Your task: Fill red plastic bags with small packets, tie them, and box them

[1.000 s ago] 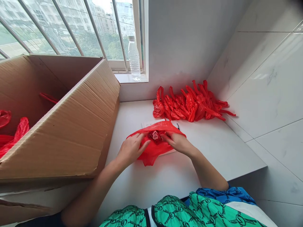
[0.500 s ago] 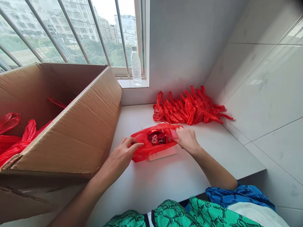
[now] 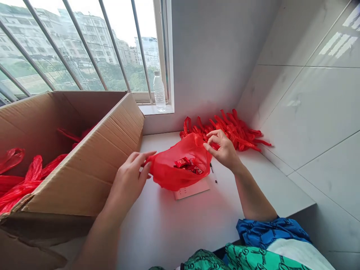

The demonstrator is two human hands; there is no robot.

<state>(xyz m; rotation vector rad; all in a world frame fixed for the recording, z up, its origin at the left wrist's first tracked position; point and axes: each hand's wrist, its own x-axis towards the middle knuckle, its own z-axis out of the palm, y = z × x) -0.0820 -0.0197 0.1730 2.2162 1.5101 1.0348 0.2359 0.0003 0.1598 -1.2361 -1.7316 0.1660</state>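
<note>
A: What takes up the most room?
B: The white desk (image 3: pixel 171 228). Next is the cardboard box (image 3: pixel 92 168), open at the top, hiding the desk's left edge; red plastic lies inside it.
A: And in the far right corner?
B: A heap of red bags (image 3: pixel 236 133), their handles sticking out, the right end near the desk's right edge.
A: Where is the bag being handled?
B: The open red bag (image 3: pixel 168 176) is over the middle of the desk, nearer the far edge than the near one, its mouth spread wide and facing up.
A: How do the hands stand?
B: The left hand (image 3: pixel 131 176) has thumb and forefinger closed on the gathered left end of that bag. The right hand (image 3: pixel 223 150) is half curled at the bag's right rim, a small gap between thumb and fingertips; whether it has hold of the film, I cannot tell.
A: Anything smaller?
B: A clear bottle (image 3: pixel 159 92) stands upright on the windowsill (image 3: pixel 147 110), beyond the desk's far edge. A pale paper (image 3: pixel 191 190) lies partly hidden by the bag. Small red packets (image 3: pixel 184 162) lie inside the bag, and a slim dark pen (image 3: pixel 212 168) lies just to its right.
</note>
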